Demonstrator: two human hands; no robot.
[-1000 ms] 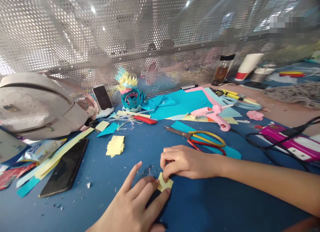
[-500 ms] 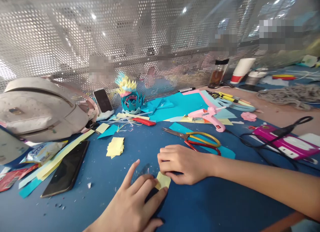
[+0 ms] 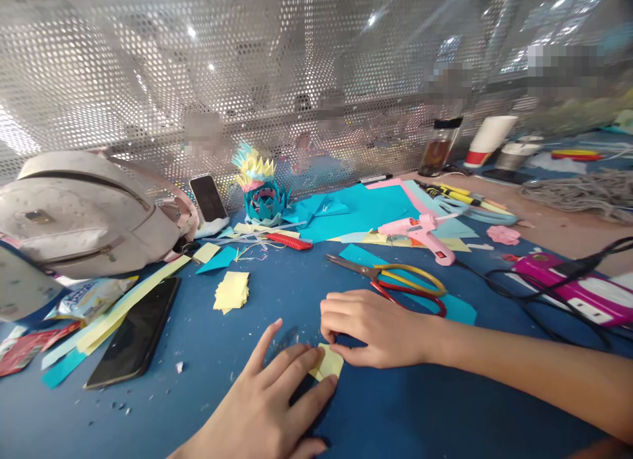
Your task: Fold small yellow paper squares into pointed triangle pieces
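A small piece of yellow paper (image 3: 330,363) lies on the blue table between my two hands. My left hand (image 3: 270,396) rests on the table with its fingers spread, and some fingertips press the paper's left and lower edges. At the paper's upper right, my right hand (image 3: 368,330) is curled, its thumb and bent fingers closed at the paper's edge; the exact grip is partly hidden. Just behind the right hand lie scissors (image 3: 386,274) with a yellow and a red handle, on a blue paper strip. A stack of yellow paper squares (image 3: 232,291) sits farther left.
A pink glue gun (image 3: 420,233) lies behind the scissors, its cord running to a purple power strip (image 3: 576,291). Blue paper sheets (image 3: 366,208), a red cutter (image 3: 289,241) and a folded-paper figure (image 3: 262,195) are at the back. At left are a black phone (image 3: 136,334) and a backpack (image 3: 84,215).
The whole view has shifted slightly, so things appear a little farther right. Both hands stay at the yellow paper, with barely any movement of the fingers.
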